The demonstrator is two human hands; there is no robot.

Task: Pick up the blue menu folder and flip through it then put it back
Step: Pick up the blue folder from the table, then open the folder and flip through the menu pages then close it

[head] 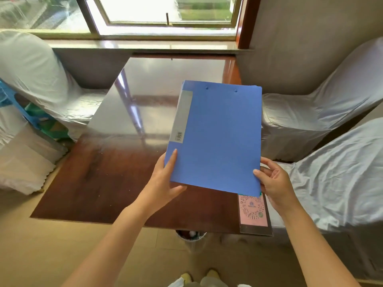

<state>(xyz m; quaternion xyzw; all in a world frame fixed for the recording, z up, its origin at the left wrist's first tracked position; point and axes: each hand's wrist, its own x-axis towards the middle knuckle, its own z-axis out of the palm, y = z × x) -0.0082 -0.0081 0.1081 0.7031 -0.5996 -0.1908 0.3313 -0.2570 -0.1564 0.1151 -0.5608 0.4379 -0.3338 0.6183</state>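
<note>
The blue menu folder [219,137] is closed, with a grey label strip along its left spine side, and is held tilted above the right half of the glossy dark wood table [116,162]. My left hand [163,181] grips its lower left corner, thumb on the cover and fingers underneath. My right hand [273,181] holds the lower right edge, thumb on the cover near the corner. Page edges peek out along the folder's right side.
A pink QR-code card [253,212] in a clear sleeve lies at the table's near right corner. Fabric-covered chairs stand at left [35,79] and right [323,112]. A small bin [191,237] sits under the table's front edge. A window sill runs behind the table.
</note>
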